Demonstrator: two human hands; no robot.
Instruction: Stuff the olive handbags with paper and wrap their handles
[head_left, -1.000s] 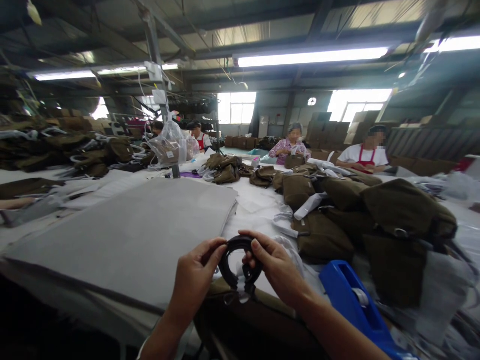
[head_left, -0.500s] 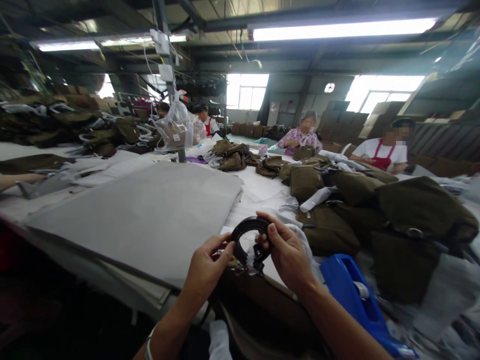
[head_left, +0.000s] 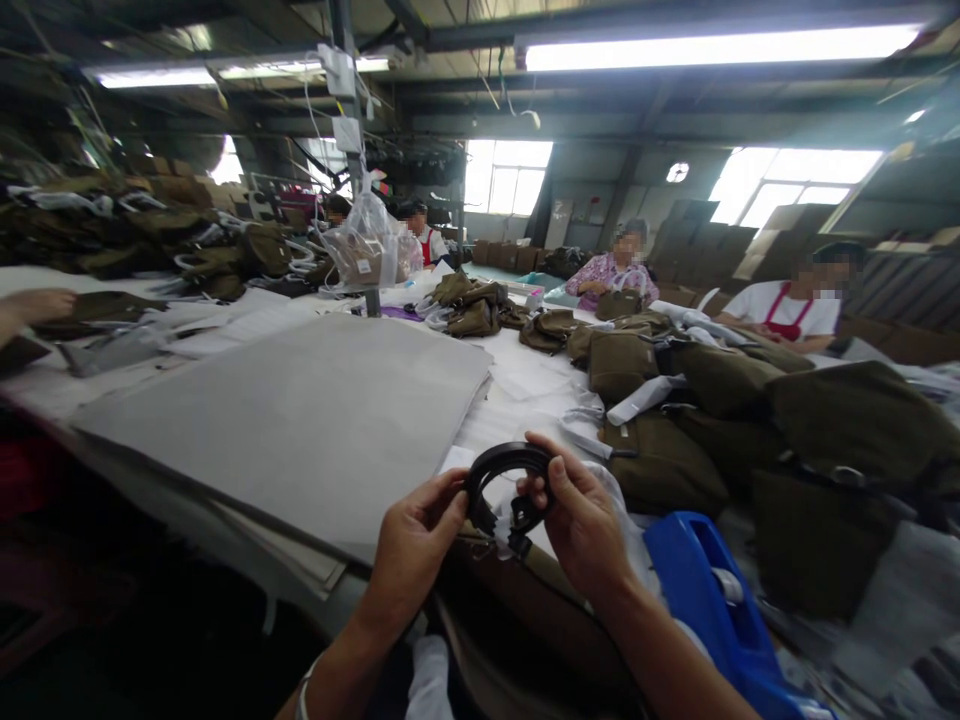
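Strap (head_left: 504, 458), coiled in a ring, sits above the brown bag (head_left: 517, 600), pinched at opposite sides by our left hand (head_left: 417, 540) and right hand (head_left: 585, 520), seemingly so its loops stay together.

Since the first picture, the left hand (head_left: 416, 540), the right hand (head_left: 589, 520) and the black coil (head_left: 517, 456) have shifted right and a little up in the frame. The long ceiling light (head_left: 720, 48) sits nearer the top edge. A wristband (head_left: 302, 690) shows more fully at the bottom, and a red shape (head_left: 26, 470) has entered at the left edge. Above it, a co-worker's hand (head_left: 45, 303) appears higher than before.
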